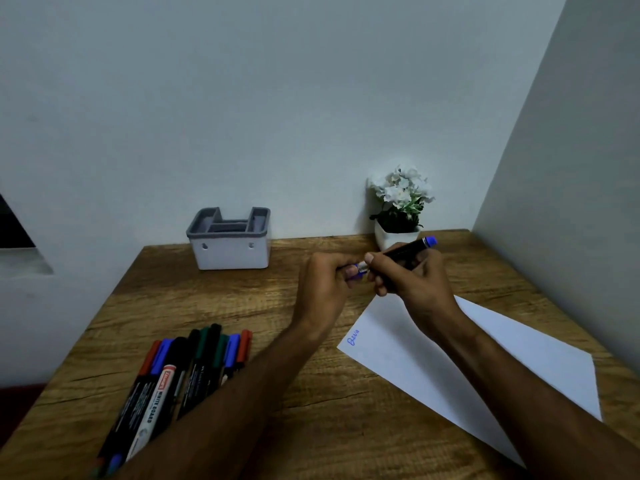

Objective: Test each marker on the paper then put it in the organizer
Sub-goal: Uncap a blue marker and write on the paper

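Note:
My right hand (414, 278) grips the black barrel of a blue marker (410, 250), its blue end pointing up and to the right. My left hand (323, 285) is closed around the blue cap (356, 271) at the marker's other end. Both hands hover above the table, just past the top corner of the white paper (485, 358). The paper lies at the right and bears a small blue scribble (353, 337) near its left corner. The white organizer (230, 251) with a grey rim stands at the back by the wall. Several markers (180, 372) lie in a pile at the front left.
A white pot with white flowers (398, 206) stands at the back, right behind my hands. The wooden table (242, 306) ends at walls behind and on the right. My left forearm lies across part of the marker pile.

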The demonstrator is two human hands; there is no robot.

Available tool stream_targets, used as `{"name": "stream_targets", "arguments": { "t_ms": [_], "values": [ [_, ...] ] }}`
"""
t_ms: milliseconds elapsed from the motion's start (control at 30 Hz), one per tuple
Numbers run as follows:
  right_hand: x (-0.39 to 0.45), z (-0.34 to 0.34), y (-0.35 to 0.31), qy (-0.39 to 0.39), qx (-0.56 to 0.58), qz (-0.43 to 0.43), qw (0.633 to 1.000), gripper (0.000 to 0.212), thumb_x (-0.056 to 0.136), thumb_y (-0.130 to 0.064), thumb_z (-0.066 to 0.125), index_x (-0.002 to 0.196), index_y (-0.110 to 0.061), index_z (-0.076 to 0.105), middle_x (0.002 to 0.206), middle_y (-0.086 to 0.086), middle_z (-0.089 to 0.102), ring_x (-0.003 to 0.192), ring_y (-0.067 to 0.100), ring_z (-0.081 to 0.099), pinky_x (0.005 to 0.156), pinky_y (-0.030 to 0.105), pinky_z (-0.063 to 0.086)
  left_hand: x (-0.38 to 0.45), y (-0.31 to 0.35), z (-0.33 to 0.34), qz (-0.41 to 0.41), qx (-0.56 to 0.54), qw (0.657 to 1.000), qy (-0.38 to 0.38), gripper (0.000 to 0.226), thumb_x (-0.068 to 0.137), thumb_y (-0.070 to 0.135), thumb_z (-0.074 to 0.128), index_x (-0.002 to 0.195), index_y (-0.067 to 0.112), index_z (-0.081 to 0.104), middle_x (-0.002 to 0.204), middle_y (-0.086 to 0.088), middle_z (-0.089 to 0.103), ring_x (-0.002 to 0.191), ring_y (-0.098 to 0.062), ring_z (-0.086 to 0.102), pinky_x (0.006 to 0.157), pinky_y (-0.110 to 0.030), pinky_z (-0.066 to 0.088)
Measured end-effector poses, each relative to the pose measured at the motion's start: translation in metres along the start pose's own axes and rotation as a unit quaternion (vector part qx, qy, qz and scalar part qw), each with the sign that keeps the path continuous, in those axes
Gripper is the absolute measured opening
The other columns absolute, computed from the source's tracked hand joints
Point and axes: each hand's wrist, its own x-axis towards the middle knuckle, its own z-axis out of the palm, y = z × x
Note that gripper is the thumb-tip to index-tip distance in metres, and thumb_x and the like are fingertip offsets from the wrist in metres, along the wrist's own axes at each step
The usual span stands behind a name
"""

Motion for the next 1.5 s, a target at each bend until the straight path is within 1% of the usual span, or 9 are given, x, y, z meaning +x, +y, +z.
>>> {"name": "stream_targets", "arguments": {
  "t_ms": [167,300,467,567,733,967,1100,1267,1500],
  "values": [
    [0.001,0.009,0.007,0.000,0.018,0.019,1.000,0.021,0.092,-0.005,0.074,0.088,0.015,0.069,0.068,0.020,0.067,0.055,0.018,0.060,0.051,0.027,0.049,0.003,-0.003,-0.013,0.000,0.043,0.999,0.003,0.020,0.088,0.001,0.065,0.093,0.014,0.079,0.078,0.010,0.074,0.073,0.001,0.068,0.068,-0.030,0.059],
    [0.006,0.016,0.007,-0.031,0.037,0.080,0.996,0.021,0.092,-0.009,0.074,0.093,0.012,0.072,0.076,0.022,0.068,0.062,0.021,0.060,0.055,0.028,0.050,0.009,-0.002,-0.031,-0.045,0.071,0.996,0.015,0.015,0.079,0.006,0.074,0.088,0.017,0.080,0.075,0.010,0.072,0.069,0.007,0.064,0.067,-0.016,0.054],
    [0.019,0.020,-0.001,0.020,0.083,0.117,0.989,0.008,0.089,-0.007,0.076,0.091,0.001,0.075,0.080,0.018,0.073,0.062,0.019,0.063,0.055,0.026,0.055,0.017,-0.010,-0.060,-0.090,0.065,0.992,0.059,0.014,0.068,0.008,0.080,0.076,0.020,0.078,0.070,0.006,0.073,0.066,-0.007,0.068,0.066,-0.023,0.057],
    [0.023,0.021,0.004,0.012,0.029,0.109,0.994,0.013,0.084,-0.004,0.080,0.093,0.005,0.076,0.082,0.019,0.073,0.067,0.020,0.066,0.057,0.026,0.057,0.019,-0.012,-0.075,-0.128,-0.002,0.988,0.088,0.019,0.070,0.003,0.080,0.073,0.021,0.076,0.073,0.004,0.073,0.071,-0.008,0.068,0.069,-0.019,0.054],
    [0.023,0.048,0.018,-0.053,-0.152,0.068,0.985,0.012,0.081,-0.006,0.085,0.087,0.001,0.078,0.074,0.016,0.077,0.065,0.020,0.072,0.064,0.032,0.060,0.028,-0.014,-0.083,-0.192,-0.222,0.945,0.144,0.019,0.080,-0.001,0.074,0.099,0.004,0.075,0.091,-0.010,0.076,0.077,-0.013,0.071,0.068,-0.019,0.053],
    [0.059,0.106,0.030,-0.064,-0.268,-0.039,0.961,0.012,0.084,-0.024,0.084,0.091,-0.015,0.082,0.079,-0.002,0.079,0.074,0.010,0.075,0.074,0.032,0.062,0.046,-0.022,-0.092,-0.123,-0.036,0.980,0.155,0.023,0.084,0.011,0.075,0.107,0.008,0.073,0.097,-0.003,0.075,0.088,-0.009,0.071,0.080,-0.024,0.057],
    [0.086,0.135,0.019,-0.064,-0.278,-0.086,0.955,0.021,0.089,-0.026,0.079,0.104,-0.012,0.082,0.095,0.001,0.081,0.087,0.005,0.075,0.083,0.024,0.059,0.075,-0.010,-0.114,-0.070,0.029,0.982,0.175,0.019,0.084,0.009,0.074,0.103,0.008,0.074,0.087,0.003,0.073,0.071,0.003,0.066,0.069,-0.008,0.052],
    [0.108,0.152,0.014,-0.044,-0.291,-0.099,0.951,0.023,0.090,-0.019,0.078,0.111,-0.011,0.080,0.105,0.005,0.080,0.094,0.010,0.075,0.092,0.030,0.060,0.108,-0.011,-0.130,-0.070,0.111,0.973,0.191,0.024,0.082,0.016,0.077,0.105,0.008,0.075,0.101,-0.007,0.076,0.091,-0.017,0.071,0.092,-0.034,0.055],
    [0.103,0.140,0.028,-0.029,-0.312,-0.085,0.946,0.025,0.091,-0.016,0.075,0.116,-0.010,0.078,0.110,0.006,0.079,0.095,0.009,0.071,0.088,0.022,0.056,0.113,-0.044,-0.127,-0.120,0.221,0.960,0.121,0.027,0.083,0.022,0.077,0.106,0.008,0.074,0.104,-0.011,0.074,0.096,-0.022,0.069,0.086,-0.030,0.051]
  ]
}}
